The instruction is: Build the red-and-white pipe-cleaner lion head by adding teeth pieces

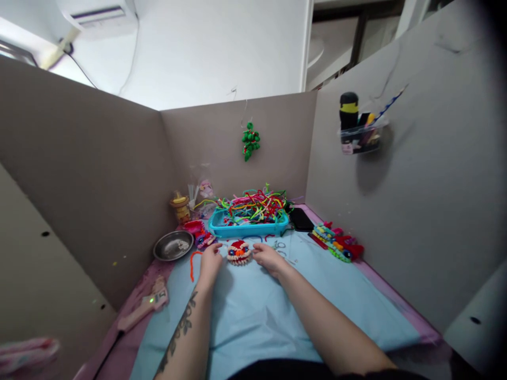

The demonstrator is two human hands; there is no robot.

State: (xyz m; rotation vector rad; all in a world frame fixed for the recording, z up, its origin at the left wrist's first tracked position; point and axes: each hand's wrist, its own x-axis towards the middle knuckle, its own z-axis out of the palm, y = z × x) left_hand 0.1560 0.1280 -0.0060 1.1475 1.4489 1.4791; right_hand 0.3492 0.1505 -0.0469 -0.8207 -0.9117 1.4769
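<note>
A small round red-and-cream pipe-cleaner head (239, 253) with blue eyes and an orange nose sits on the light blue sheet. My left hand (211, 258) is just to its left, fingers apart and holding nothing. On the other side, my right hand (269, 258) points its fingers at the head, also with nothing in them. Narrow gaps seem to separate both hands from the head; light contact is hard to rule out. A bent orange pipe cleaner (192, 266) lies left of my left hand.
Behind stands a blue tray (245, 230) heaped with colourful pipe cleaners. At left are a metal bowl (173, 246) and a pink glue gun (150, 303) with a cord. A black phone (301, 219) and several finished pipe-cleaner pieces (338, 243) lie right. Grey panels enclose the table.
</note>
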